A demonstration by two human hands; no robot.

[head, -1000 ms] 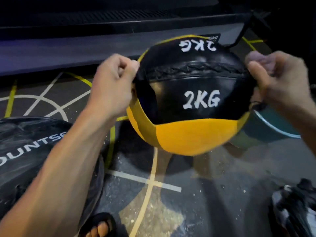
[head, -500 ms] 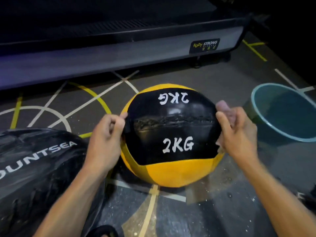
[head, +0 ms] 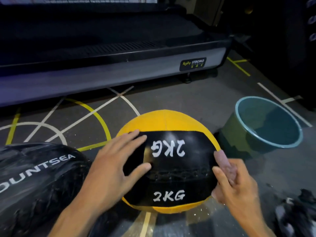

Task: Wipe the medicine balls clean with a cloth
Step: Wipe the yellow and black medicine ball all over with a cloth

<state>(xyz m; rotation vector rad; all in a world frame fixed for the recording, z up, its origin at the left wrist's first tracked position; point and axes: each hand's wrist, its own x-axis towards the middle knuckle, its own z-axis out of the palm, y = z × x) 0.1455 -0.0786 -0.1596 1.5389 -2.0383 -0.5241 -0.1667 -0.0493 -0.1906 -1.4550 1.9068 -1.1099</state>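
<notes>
At the far left a black bag (head: 34,177) printed with white letters reading "OUNTSEA" lies on the dark floor (head: 171,100), which is marked with white and yellow lines. Just right of it, the left hand (head: 112,166) lies flat with straight, spread fingers on the upper left of the yellow and black medicine ball (head: 167,161), gripping nothing. The ball rests on the floor in the middle of the view, its black panel facing up with "2KG" in white twice, the upper marking upside down, and a stitched seam running between them. On the ball's right side the right hand (head: 237,183) pinches a pinkish cloth (head: 224,161) between thumb and fingers, the cloth touching the black panel's right edge. Behind the ball runs the long base of a treadmill (head: 119,69) with a "BODY STRONG" label. To the right, near the ball, stands a green bucket (head: 239,134) with a light blue rim. At the bottom right corner lies a dark crumpled thing, too blurred to name.
</notes>
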